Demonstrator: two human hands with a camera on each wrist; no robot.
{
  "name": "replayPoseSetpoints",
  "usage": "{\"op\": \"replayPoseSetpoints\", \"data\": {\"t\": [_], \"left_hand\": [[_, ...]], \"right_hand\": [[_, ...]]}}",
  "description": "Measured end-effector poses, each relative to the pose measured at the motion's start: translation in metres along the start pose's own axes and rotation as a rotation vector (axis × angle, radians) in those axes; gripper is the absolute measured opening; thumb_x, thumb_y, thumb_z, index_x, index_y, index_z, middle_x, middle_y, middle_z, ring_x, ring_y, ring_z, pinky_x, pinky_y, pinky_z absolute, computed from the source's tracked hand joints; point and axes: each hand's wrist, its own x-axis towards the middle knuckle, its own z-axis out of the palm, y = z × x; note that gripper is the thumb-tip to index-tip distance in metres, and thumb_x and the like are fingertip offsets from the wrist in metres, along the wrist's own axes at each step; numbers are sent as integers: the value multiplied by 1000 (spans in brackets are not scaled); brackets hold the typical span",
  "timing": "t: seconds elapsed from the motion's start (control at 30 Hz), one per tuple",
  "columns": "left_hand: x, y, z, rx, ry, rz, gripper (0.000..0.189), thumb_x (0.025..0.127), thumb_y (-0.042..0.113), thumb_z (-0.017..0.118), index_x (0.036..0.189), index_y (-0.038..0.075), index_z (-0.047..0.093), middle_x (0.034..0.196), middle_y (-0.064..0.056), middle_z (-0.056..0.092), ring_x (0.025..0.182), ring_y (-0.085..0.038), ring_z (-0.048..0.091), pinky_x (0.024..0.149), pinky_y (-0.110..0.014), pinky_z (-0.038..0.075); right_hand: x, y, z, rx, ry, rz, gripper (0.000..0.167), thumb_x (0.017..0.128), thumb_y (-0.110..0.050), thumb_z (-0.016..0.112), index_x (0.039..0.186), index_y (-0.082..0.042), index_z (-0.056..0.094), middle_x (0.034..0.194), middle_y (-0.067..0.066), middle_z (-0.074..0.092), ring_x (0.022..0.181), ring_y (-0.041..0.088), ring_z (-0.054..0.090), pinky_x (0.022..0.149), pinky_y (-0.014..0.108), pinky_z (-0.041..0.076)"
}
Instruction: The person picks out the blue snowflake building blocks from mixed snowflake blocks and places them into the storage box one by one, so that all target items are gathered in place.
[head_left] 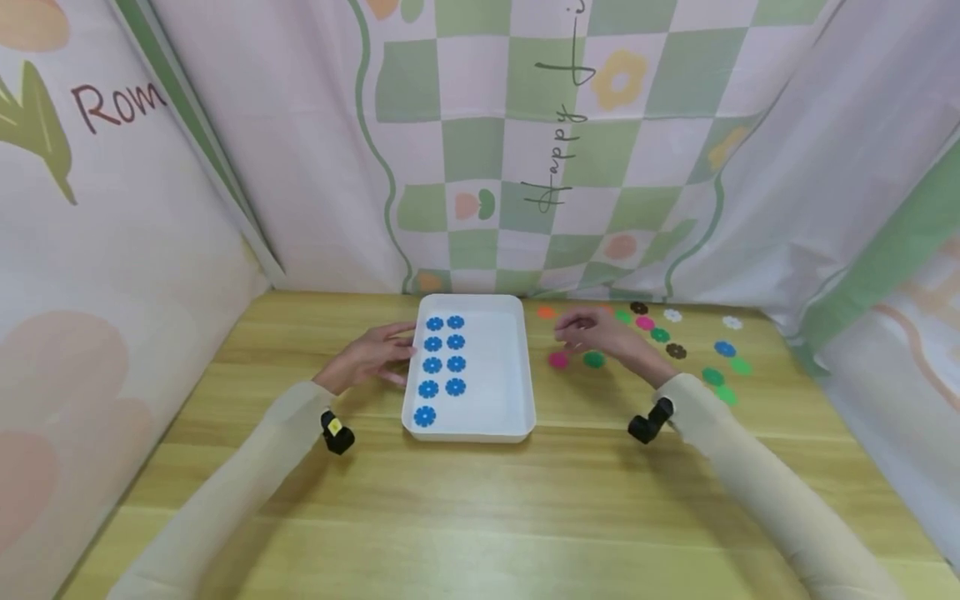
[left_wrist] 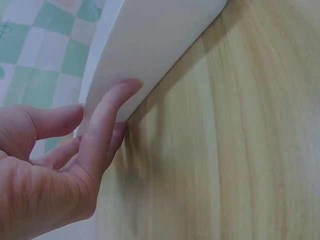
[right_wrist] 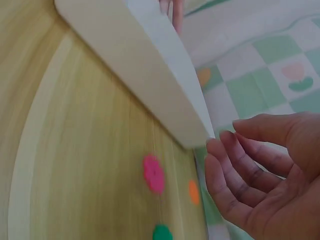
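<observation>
A white tray [head_left: 491,417] stands on the table, with several blue flower-shaped discs [head_left: 432,365] laid in two columns along its left half. My left hand [head_left: 371,354] rests against the tray's left side. In the left wrist view, fingers [left_wrist: 102,125] of this hand touch the outer wall, and the thumb lies by the rim. To the right of the tray, my right hand [head_left: 596,329] hovers over loose discs, its fingers loosely bent. No disc shows between its fingertips in the right wrist view. Nearest below it are a pink disc [head_left: 558,360] and a green disc [head_left: 594,359].
More loose discs spread over the table's right side, among them a brown disc [head_left: 676,352], a blue disc [head_left: 724,348] and a white disc [head_left: 732,322]. An orange disc [head_left: 546,312] lies near the tray's back right corner. Behind the wooden table [head_left: 480,517] hangs a patterned curtain [head_left: 472,150].
</observation>
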Motion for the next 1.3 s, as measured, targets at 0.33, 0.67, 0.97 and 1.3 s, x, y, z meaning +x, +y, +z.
{"op": "replayPoseSetpoints", "data": {"t": [0.33,0.67,0.97,1.3], "left_hand": [[-2,0,-2,7,-15,26,67,109,8,53,168,11,22,163,-27,38,138,-48,53,84,-38,68],[-1,-2,-3,6,-18,30,67,109,8,54,168,13,23,163,-26,39,139,-47,53,83,-37,68],[2,-4,-3,-11,-25,30,67,109,7,53,168,12,22,165,-26,35,140,-47,52,81,-37,68],[3,-5,-2,-20,-21,16,68,109,8,54,168,14,21,167,-24,34,140,-46,52,81,-37,68]], "right_hand": [[-22,26,-52,-78,143,-40,37,107,-12,61,134,13,57,121,24,71,94,12,72,90,37,65],[-36,69,-95,-162,242,-33,43,107,-23,63,135,9,58,108,-4,75,94,6,72,85,29,65],[-50,102,-133,-215,293,-14,36,104,-14,67,133,5,60,114,-19,69,95,-11,61,82,11,55],[-75,125,-161,-412,299,124,60,105,-41,64,148,-1,51,148,29,54,93,-21,47,79,10,50]]}}
